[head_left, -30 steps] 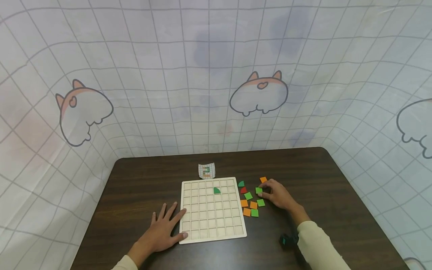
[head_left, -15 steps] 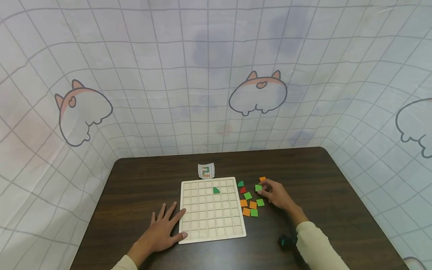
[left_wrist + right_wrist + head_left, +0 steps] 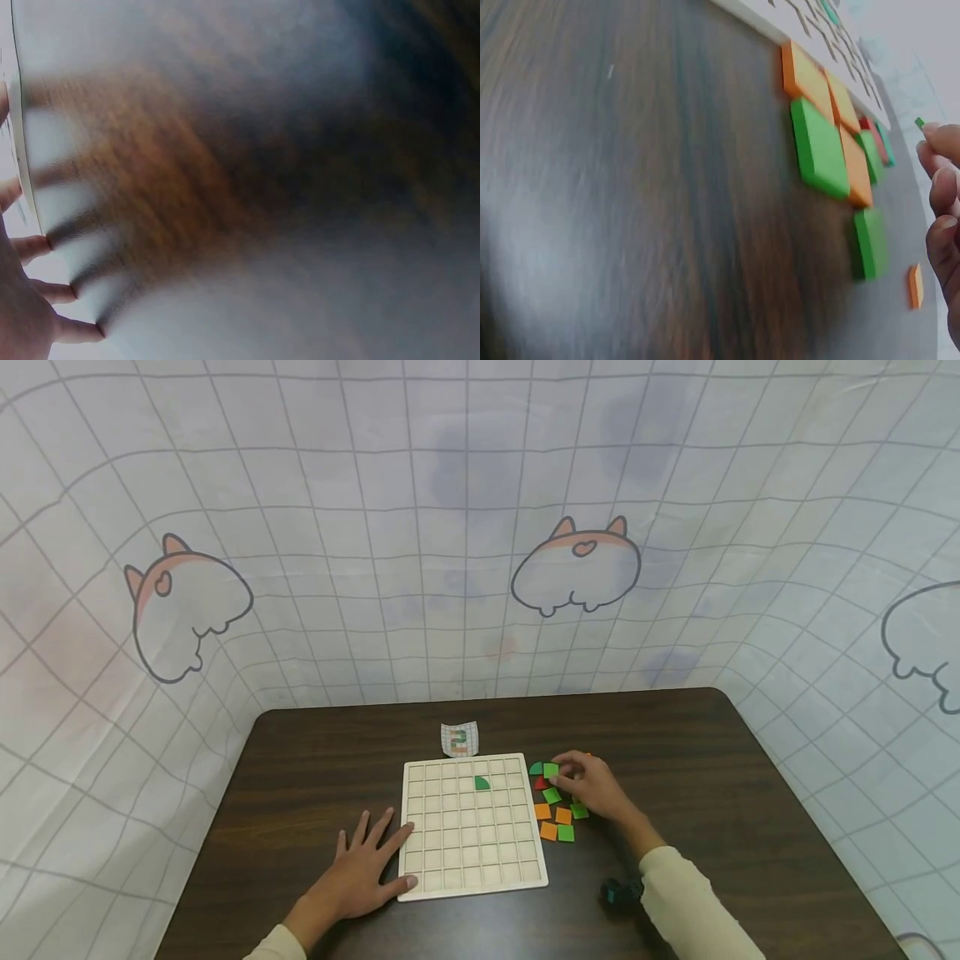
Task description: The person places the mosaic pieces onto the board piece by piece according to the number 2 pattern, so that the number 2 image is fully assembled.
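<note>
A pale gridded board (image 3: pixel 472 827) lies on the dark table, with one dark green quarter-round piece (image 3: pixel 482 783) in an upper cell. The left hand (image 3: pixel 358 872) lies with spread fingers at the board's left edge, thumb and a finger touching it. Right of the board, the right hand (image 3: pixel 596 785) pinches a light green square (image 3: pixel 551 770) between thumb and finger; in the right wrist view this square (image 3: pixel 919 122) shows at the fingertips. Under and beside that hand lie a red piece (image 3: pixel 541 783), another dark green piece (image 3: pixel 536 768), and several orange (image 3: pixel 542 812) and green squares (image 3: pixel 566 833).
A small paper with a coloured grid pattern (image 3: pixel 459 740) lies behind the board. A black object (image 3: pixel 619 895) is by the right wrist. White gridded cloth (image 3: pixel 450 635) with cartoon drawings surrounds the table's back and sides.
The right hand has moved left toward the board with the light green square, which now hangs near the dark green and red pieces. The left hand has stayed in place.
</note>
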`<state>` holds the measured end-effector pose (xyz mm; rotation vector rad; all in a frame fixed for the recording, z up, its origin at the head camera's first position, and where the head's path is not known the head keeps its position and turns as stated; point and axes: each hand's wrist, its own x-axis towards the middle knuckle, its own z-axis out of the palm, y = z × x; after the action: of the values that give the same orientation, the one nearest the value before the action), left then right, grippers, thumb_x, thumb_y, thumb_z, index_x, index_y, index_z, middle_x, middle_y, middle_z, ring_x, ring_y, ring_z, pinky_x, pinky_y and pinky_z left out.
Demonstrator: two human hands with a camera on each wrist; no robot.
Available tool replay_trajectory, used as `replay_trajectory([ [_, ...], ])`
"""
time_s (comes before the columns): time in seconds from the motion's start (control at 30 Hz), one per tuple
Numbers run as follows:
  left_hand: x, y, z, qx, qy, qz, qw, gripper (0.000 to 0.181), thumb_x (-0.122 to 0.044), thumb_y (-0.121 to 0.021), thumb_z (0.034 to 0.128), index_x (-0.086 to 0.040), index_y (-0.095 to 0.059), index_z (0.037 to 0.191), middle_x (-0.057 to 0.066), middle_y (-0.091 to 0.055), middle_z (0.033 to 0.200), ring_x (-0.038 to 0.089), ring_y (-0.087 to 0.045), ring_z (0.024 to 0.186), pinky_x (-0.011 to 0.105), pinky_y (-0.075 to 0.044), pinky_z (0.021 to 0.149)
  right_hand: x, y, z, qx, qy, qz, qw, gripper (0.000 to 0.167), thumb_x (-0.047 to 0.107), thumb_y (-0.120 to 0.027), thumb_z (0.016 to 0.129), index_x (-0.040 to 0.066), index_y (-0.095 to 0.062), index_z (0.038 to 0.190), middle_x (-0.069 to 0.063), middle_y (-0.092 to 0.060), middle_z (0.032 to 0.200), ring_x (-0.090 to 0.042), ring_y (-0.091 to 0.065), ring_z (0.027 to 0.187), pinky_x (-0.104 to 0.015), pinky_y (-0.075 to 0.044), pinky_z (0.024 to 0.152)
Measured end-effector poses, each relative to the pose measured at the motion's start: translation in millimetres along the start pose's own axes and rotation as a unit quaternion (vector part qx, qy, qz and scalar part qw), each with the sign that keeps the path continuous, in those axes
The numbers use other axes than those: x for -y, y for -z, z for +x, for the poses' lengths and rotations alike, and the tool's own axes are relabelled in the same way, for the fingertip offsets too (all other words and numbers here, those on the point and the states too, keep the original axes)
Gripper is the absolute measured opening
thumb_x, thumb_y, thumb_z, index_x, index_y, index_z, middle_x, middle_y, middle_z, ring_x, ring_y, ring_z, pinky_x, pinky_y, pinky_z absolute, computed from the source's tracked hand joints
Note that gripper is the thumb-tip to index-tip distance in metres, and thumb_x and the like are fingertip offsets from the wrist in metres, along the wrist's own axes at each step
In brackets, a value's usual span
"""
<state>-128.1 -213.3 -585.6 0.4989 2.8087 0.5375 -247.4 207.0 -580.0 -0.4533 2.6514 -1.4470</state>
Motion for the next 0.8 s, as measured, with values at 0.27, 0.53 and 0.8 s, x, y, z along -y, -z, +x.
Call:
replay_trajectory([
  [0.27,0.5,-1.0,-0.4,-0.002,0.001,0.001,1.0,0.082,-0.074,-0.05,0.0905,-0.031,-0.033,0.158,0.015,-0.021,0.167,0.055,-0.013,0.15,0.085,-0.012,0.103,18.8,-16.9,9.0,0.044,0.008,0.053,0.9976,0.031,0.011,-0.068,0.095,0.001,-0.063,0.125,-0.013,-0.068,0.097,-0.013,-0.051,0.054,-0.026,-0.043,0.048],
  [0.53,2.3,-2.9,-0.3,-0.001,0.003,0.002,1.0,0.082,-0.076,-0.05,0.0896,-0.033,-0.033,0.158,0.014,-0.021,0.167,0.055,-0.013,0.15,0.085,-0.013,0.103,34.3,-35.8,20.1,0.071,0.026,0.068,0.9949,0.031,0.01,-0.067,0.096,0.001,-0.063,0.126,-0.017,-0.068,0.103,-0.024,-0.06,0.06,-0.026,-0.047,0.051],
  [0.8,2.5,-3.5,0.5,-0.008,0.0,-0.006,0.9999,0.081,-0.074,-0.051,0.0901,-0.033,-0.033,0.157,0.014,-0.02,0.167,0.056,-0.012,0.149,0.085,-0.012,0.103,44.0,-52.8,28.9,0.096,0.025,0.086,0.9914,0.031,0.012,-0.067,0.096,0.0,-0.064,0.124,-0.018,-0.07,0.103,-0.037,-0.061,0.066,-0.032,-0.051,0.055],
])
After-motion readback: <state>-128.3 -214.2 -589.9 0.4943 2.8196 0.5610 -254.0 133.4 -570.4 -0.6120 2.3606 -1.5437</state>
